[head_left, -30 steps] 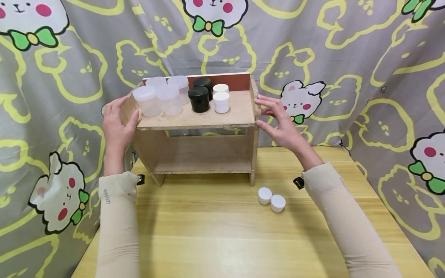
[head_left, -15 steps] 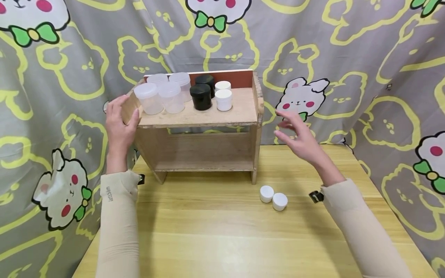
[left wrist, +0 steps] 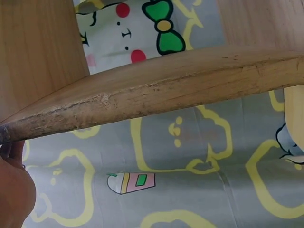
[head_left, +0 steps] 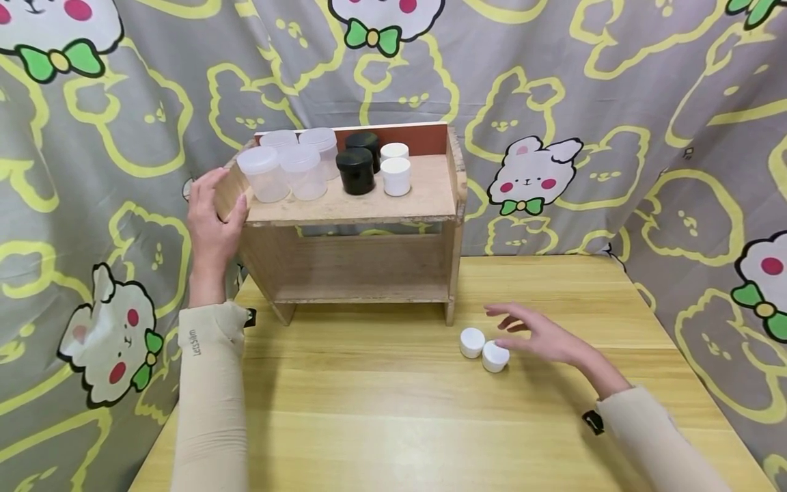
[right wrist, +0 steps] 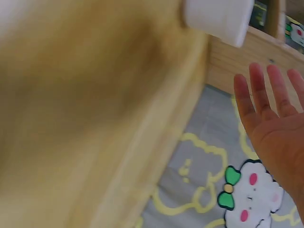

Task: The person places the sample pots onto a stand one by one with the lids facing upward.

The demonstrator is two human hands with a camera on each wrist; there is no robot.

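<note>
At the left end of a small wooden shelf (head_left: 363, 270), my left hand (head_left: 212, 225) grips the side panel, thumb at the front and fingers on the outer side. In the left wrist view, part of that hand (left wrist: 16, 190) shows beside the panel's worn edge (left wrist: 142, 97). Over the table on the right, my right hand (head_left: 544, 335) has its fingers spread and holds nothing. Just left of it are two small white lidded jars, one (head_left: 472, 343) beside the other (head_left: 494, 357). The thumb overlaps the nearer one; contact cannot be told. The right wrist view shows the bare palm (right wrist: 280, 133).
On the upper board stand several translucent lidded jars (head_left: 305, 174), two black jars (head_left: 356, 172) and two white jars (head_left: 396, 178). The lower board (head_left: 363, 270) is bare wood. A patterned curtain (head_left: 418, 75) hangs behind and beside the table (head_left: 369, 403).
My right hand has let go of the shelf's right end and come down to the right of the two white jars on the table. The left hand stays on the shelf.
</note>
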